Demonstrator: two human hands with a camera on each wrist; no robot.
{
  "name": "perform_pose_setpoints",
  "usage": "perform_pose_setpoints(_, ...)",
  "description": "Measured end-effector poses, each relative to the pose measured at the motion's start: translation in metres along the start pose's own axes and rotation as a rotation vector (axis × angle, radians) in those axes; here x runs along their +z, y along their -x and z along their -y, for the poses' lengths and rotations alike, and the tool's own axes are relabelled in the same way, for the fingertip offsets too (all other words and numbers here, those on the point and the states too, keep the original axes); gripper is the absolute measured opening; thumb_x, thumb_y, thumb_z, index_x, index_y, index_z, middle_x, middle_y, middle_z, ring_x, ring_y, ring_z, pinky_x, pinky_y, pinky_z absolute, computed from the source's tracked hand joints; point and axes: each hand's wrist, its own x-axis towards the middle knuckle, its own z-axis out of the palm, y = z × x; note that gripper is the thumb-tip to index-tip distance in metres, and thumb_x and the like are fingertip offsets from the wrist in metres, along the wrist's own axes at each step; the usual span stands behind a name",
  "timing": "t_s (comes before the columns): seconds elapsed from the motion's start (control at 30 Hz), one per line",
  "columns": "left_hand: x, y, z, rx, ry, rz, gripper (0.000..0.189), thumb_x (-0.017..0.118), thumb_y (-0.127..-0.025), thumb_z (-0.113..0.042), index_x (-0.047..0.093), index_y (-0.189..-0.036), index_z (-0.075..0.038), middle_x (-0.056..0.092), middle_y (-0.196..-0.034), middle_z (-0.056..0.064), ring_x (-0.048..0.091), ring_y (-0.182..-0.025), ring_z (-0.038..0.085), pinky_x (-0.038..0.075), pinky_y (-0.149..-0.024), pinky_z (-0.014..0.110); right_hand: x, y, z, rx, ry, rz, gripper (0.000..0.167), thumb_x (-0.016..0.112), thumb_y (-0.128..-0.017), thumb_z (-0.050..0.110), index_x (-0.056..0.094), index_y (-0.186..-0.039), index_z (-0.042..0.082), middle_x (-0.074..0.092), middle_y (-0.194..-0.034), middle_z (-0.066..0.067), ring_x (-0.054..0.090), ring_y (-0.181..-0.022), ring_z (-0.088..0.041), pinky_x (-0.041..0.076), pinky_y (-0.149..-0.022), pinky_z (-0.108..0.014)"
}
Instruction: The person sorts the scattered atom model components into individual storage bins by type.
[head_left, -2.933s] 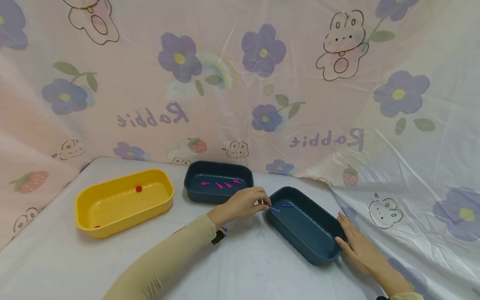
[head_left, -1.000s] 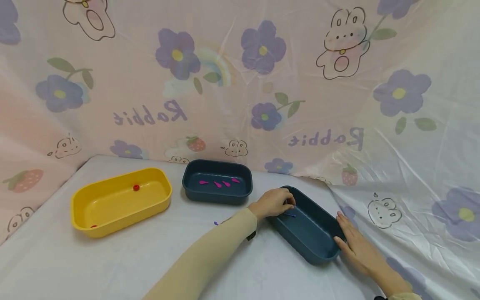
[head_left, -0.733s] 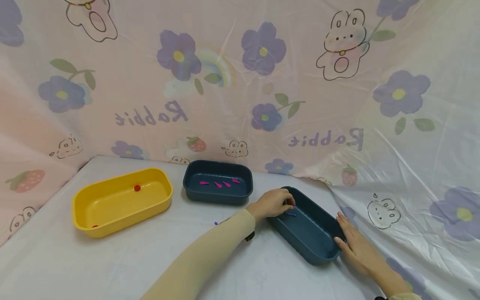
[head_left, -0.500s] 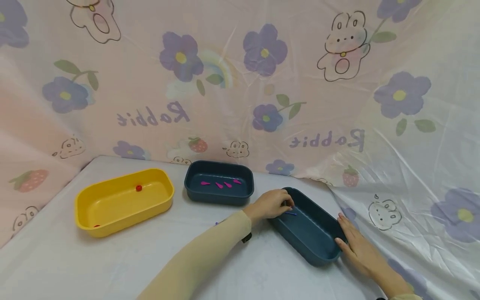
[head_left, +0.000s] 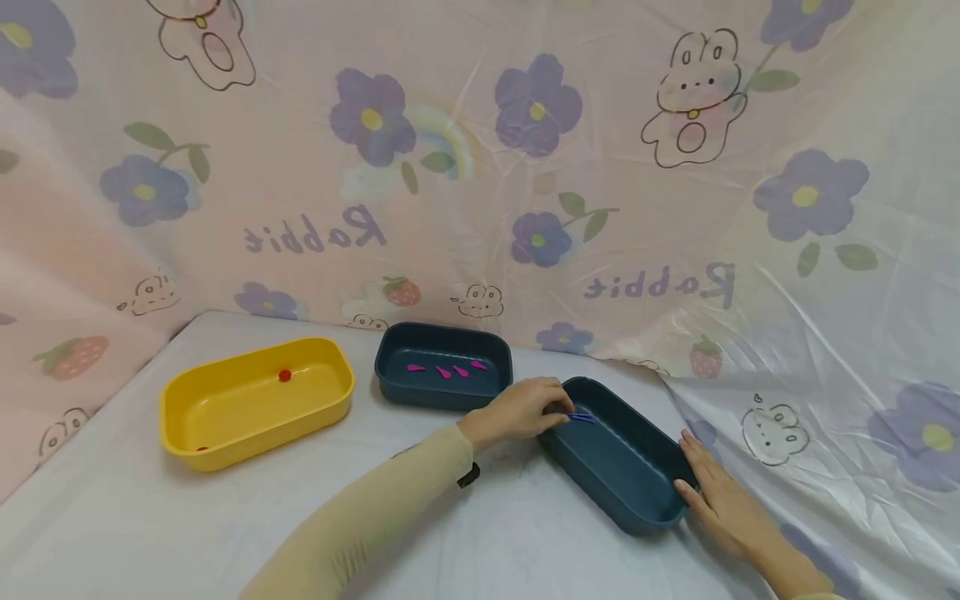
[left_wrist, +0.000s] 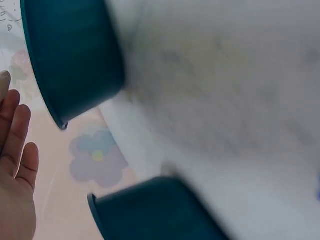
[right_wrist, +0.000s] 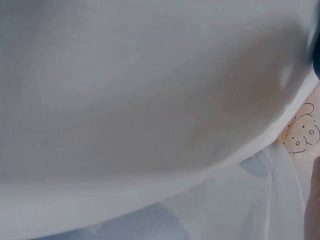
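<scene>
My left hand point(head_left: 525, 408) hovers at the left rim of the right-hand dark blue tray point(head_left: 622, 467), fingers loosely bent. Beside its fingertips, thin purple-blue sticks point(head_left: 582, 418) lie close together on the tray floor. In the left wrist view the fingers point(left_wrist: 15, 135) are relaxed and no object shows between them. My right hand point(head_left: 723, 504) rests with straight fingers against the tray's right outer wall. Only a sliver of that hand point(right_wrist: 313, 205) enters the right wrist view.
Another dark blue tray point(head_left: 442, 400) at the back holds several pink teardrop-shaped pieces point(head_left: 444, 372). A yellow tray point(head_left: 255, 437) at left contains red beads point(head_left: 285, 376). In the left wrist view, a purple-blue bit point(left_wrist: 318, 187) sits at the right edge. Patterned cloth point(head_left: 450, 208) hangs behind.
My left hand carried a purple-blue stick into the right-hand tray, let it go there, and has drawn back slightly left. The sticks now show more fully. My right hand stays against the tray.
</scene>
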Motion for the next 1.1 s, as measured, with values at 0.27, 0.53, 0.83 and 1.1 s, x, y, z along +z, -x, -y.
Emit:
perform_pose_setpoints(0.27,-0.023,0.03,0.013,0.026,-0.004,-0.018,0.017,0.073,-0.1,-0.023,0.077,-0.115,-0.016,0.068,-0.112,-0.005,0.067,-0.103,0.014,0.052,-0.087,0.019,-0.003,0.0,0.0,-0.005,-0.004,-0.003,0.068,0.058,-0.106,0.019,0.028,-0.16,-0.009,0.024,-0.17,-0.021,-0.003,-0.152,0.008,-0.002,-0.118,-0.006)
perform_pose_setpoints(0.53,-0.036,0.067,0.034,0.0,-0.034,-0.018,0.012,0.074,-0.099,-0.023,0.077,-0.11,-0.019,0.067,-0.108,-0.007,0.067,-0.096,0.009,0.055,-0.083,0.019,-0.002,0.0,-0.001,-0.022,0.0,-0.008,0.066,0.06,-0.105,0.018,0.031,-0.158,-0.01,0.03,-0.166,-0.025,-0.003,-0.151,0.01,-0.002,-0.118,-0.006)
perform_pose_setpoints(0.83,-0.047,0.108,0.055,0.002,-0.103,0.05,0.016,0.077,-0.096,-0.021,0.078,-0.111,-0.013,0.067,-0.105,-0.005,0.065,-0.096,0.011,0.056,-0.086,0.024,-0.001,0.0,-0.001,-0.025,-0.008,-0.015,0.068,0.06,-0.105,0.018,0.029,-0.159,-0.008,0.026,-0.169,-0.021,-0.002,-0.152,0.009,-0.001,-0.118,-0.006)
perform_pose_setpoints(1.1,-0.05,0.138,0.07,-0.016,-0.171,0.107,0.012,0.077,-0.095,-0.018,0.077,-0.107,-0.016,0.067,-0.102,-0.004,0.063,-0.091,0.012,0.057,-0.086,0.028,-0.001,0.0,-0.003,-0.016,-0.017,-0.008,0.07,0.06,-0.105,0.018,0.026,-0.162,-0.005,0.026,-0.169,-0.022,-0.002,-0.152,0.009,-0.001,-0.118,-0.006)
